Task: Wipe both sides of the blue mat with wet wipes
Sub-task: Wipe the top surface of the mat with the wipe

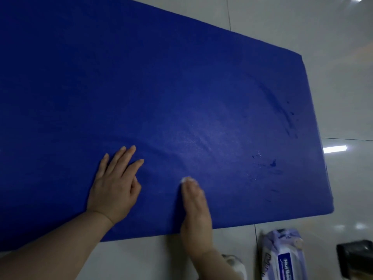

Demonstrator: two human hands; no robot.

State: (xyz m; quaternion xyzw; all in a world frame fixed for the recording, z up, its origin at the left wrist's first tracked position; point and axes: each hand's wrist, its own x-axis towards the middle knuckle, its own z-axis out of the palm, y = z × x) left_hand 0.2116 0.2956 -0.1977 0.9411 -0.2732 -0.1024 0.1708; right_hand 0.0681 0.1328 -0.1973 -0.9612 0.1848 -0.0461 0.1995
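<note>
- Lying nearest, on the pale tiled floor (141,259) at the bottom right: a purple-and-white wet wipes pack (282,257), and right of it a black object (356,257) cut off by the frame edge — can't tell what it is.
- Small pale thing (232,261) on the floor just beside the right forearm, left of the pack; blurred, can't identify.
- Both forearms reach from the near edge onto the blue mat (161,87).
- Right hand (194,207): fingers straight and pressed together, pointing far, flat on the mat just inside its near edge. A bit of white wet wipe (186,179) shows at the fingertips — rest is hidden under the hand. Motion blur here, so can't tell whether the thumb pinches the wipe.
- Left hand (115,186): palm down on the mat, left of the right hand, fingers straight and slightly spread, holding nothing.
- Mat lies flat on the floor and fills most of the view, running from near left to far right; right corners visible.
- Dark wet streaks and droplets (282,122) on the mat's right part, well apart from both hands.
- Floor tiles beyond the mat's far and right edges show light reflections.
</note>
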